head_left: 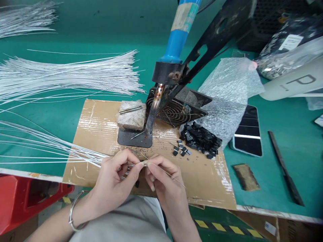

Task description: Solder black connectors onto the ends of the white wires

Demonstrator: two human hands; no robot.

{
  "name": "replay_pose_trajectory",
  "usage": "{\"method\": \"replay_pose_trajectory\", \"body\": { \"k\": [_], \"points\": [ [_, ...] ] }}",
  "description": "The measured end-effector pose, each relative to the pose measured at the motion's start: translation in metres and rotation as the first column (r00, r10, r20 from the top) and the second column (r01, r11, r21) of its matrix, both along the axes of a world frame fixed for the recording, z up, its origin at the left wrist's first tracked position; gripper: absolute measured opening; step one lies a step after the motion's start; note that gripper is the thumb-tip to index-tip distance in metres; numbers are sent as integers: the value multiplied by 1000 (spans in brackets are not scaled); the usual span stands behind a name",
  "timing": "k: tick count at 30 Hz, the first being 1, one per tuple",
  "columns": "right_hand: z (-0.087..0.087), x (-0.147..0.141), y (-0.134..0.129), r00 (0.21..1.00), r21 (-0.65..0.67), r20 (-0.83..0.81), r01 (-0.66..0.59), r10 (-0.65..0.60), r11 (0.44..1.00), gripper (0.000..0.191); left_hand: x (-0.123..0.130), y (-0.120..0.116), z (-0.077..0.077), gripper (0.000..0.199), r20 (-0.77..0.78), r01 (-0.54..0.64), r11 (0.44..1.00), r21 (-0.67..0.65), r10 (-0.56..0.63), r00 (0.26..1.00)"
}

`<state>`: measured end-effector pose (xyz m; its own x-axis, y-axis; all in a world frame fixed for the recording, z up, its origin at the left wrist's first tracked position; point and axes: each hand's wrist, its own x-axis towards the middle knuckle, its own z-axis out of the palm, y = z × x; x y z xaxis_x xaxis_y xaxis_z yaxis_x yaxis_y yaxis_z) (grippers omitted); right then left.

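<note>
My left hand (117,179) is closed around the ends of a bundle of white wires (83,155) that fans out to the left. Its thumb and forefinger meet the fingertips of my right hand (165,178), which is pinched too. Between the two pinches is something small and pale, too small to name. A thin strand (174,177) runs from the right fingertips down to the right. Both hands are over the near part of a cardboard sheet (202,188). Beyond them a soldering iron (154,109) hangs tip down over a small dark pad (122,137).
Black connectors (200,139) are heaped right of the iron, by a fan (174,109) and bubble wrap (224,95). A wrapped block (132,119) sits on the pad. Farther right are a phone (247,134), a brown sponge (246,177) and a black tool (285,168). More wires (101,75) lie back left.
</note>
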<state>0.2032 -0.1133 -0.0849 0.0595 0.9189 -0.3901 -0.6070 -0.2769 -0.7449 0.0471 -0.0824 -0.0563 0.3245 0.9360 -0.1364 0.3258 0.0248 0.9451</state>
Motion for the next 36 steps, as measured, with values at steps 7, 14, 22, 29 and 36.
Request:
{"method": "replay_pose_trajectory", "body": {
  "k": [7,14,22,29,36],
  "points": [
    [0,-1,1,999,-19,26,-20,21,1000,35,1,-1,1,21,-66,-2,995,103,9,998],
    [1,-4,0,1000,-17,8,28,-28,999,28,1,-2,0,21,25,-25,999,-22,25,999],
    [1,-7,0,997,-24,-23,75,-76,997,21,4,-1,1,23,20,-49,999,-1,49,999],
    [2,-12,-2,993,-31,-19,112,-113,993,24,6,-2,-1,24,33,-73,996,-41,75,997],
    [1,-11,-2,993,-8,30,117,-117,993,20,8,-2,-1,26,76,-100,990,-101,108,991]
  ]
}}
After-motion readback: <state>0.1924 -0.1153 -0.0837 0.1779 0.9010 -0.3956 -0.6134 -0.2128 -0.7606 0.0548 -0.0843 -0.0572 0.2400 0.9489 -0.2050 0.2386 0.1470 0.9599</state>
